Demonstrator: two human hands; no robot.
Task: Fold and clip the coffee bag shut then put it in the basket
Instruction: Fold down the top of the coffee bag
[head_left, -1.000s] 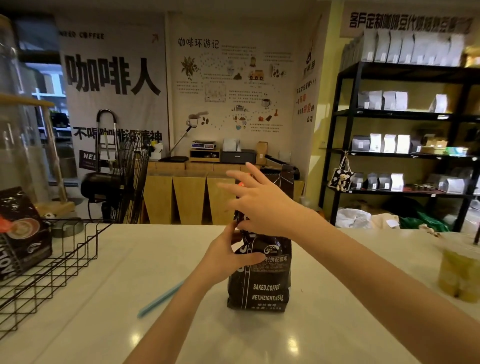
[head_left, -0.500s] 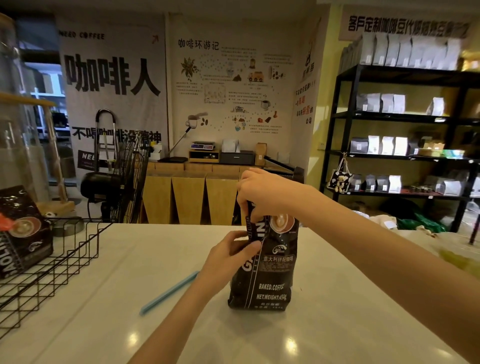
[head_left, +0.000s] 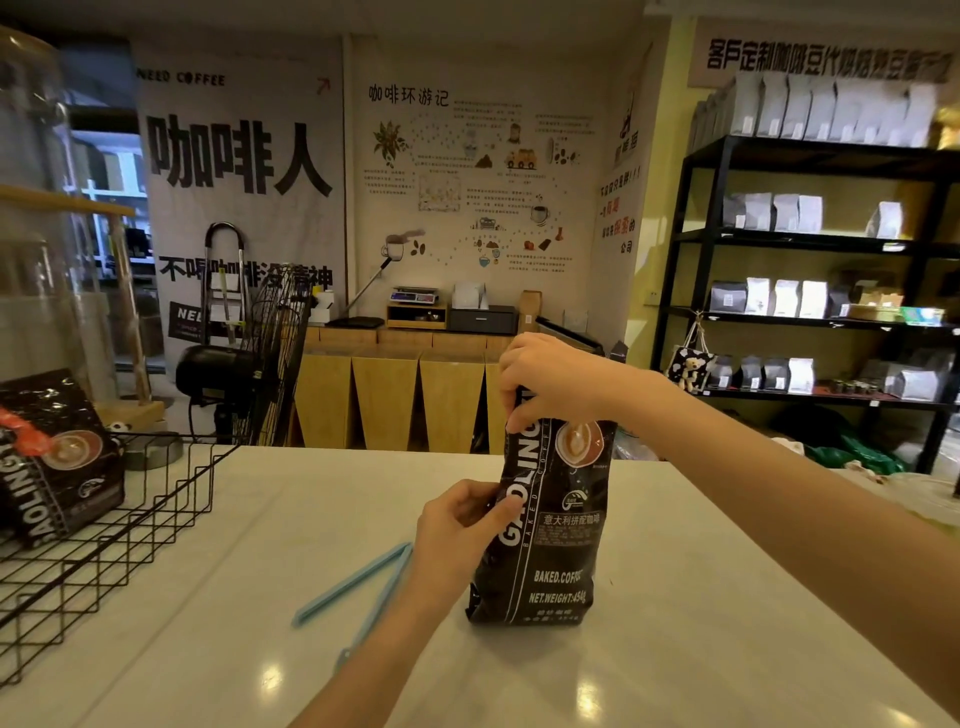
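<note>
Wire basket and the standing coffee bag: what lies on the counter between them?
The blue bag clip, lying open on the counter, partly behind the left hand; head view.

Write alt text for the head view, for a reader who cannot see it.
A black coffee bag stands upright on a white counter, the right hand gripping its top and the left hand pinching its side. A light blue clip lies open beside it, and a black wire basket at left holds another coffee bag.
</note>
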